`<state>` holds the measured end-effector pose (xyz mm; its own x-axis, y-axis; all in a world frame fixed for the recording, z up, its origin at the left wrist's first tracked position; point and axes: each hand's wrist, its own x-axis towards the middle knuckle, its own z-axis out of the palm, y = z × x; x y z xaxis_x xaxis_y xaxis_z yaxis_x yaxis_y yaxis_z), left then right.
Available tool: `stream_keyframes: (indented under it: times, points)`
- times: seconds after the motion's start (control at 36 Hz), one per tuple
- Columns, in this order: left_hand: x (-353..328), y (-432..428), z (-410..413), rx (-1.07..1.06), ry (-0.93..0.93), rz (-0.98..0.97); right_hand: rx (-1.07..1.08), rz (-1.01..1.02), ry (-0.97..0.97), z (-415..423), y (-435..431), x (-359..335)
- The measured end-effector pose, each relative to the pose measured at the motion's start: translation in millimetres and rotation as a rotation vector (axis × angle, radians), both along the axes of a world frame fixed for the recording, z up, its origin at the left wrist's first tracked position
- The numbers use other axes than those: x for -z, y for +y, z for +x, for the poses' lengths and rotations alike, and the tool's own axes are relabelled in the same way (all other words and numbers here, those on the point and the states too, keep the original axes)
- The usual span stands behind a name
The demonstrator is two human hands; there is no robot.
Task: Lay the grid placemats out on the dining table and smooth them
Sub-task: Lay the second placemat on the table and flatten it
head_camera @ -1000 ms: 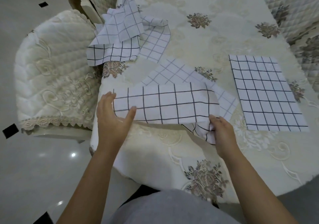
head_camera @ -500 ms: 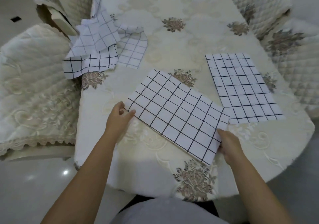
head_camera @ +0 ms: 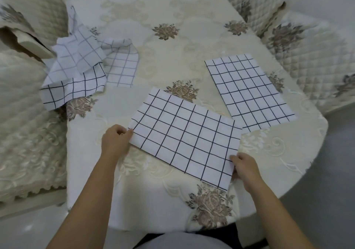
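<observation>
A white placemat with a black grid (head_camera: pixel 184 135) lies spread flat and slightly askew on the near part of the dining table (head_camera: pixel 172 43). My left hand (head_camera: pixel 115 141) pinches its near left corner. My right hand (head_camera: pixel 245 167) grips its near right corner. A second grid placemat (head_camera: pixel 247 91) lies flat to the right, its near left corner just under or touching the first one. A crumpled heap of more grid placemats (head_camera: pixel 86 70) sits at the table's left edge, partly hanging over it.
The table wears a cream embroidered cloth with brown flower motifs. Quilted cream chairs stand on the left (head_camera: pixel 26 114) and on the far right (head_camera: pixel 311 53). The table's rounded edge runs close to me and to the right, with grey floor beyond.
The placemat went from folded and lifted between my hands to fully unfolded and flat on the table. Both hands stayed on its near corners and it has turned a little toward square.
</observation>
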<state>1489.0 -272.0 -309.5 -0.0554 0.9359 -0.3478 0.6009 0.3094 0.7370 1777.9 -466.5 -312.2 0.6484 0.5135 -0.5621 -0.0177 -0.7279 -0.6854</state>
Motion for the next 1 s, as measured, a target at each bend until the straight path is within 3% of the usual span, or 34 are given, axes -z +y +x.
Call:
stream_keyframes:
  times: [0.19, 0.25, 0.36, 0.44, 0.67, 1.0]
  points:
    - [-4.4, -11.2, -16.0, -0.010, -0.095, -0.058, -0.085, -0.010, -0.190, -3.5, -0.3, 1.6]
    - [-6.3, -17.0, -21.0, -0.036, -0.107, -0.083, -0.144, -0.045, -0.341, -10.3, 2.7, -3.5]
    - [-6.5, -26.3, -27.4, -0.081, -0.167, -0.214, -0.320, -0.022, -0.868, -18.7, 17.0, -1.6]
    - [-4.9, -29.6, -27.1, -0.133, -0.224, -0.292, -0.511, 0.076, -1.027, -30.1, 35.6, 1.3]
    - [-10.6, -24.3, -5.5, -0.118, -0.160, -0.266, -1.211, 0.310, -0.857, -102.0, 62.0, 3.3]
    - [-9.3, -34.6, 8.9, -0.286, -0.270, -0.290, -1.248, 0.325, -0.905, -121.5, 61.2, 11.0]
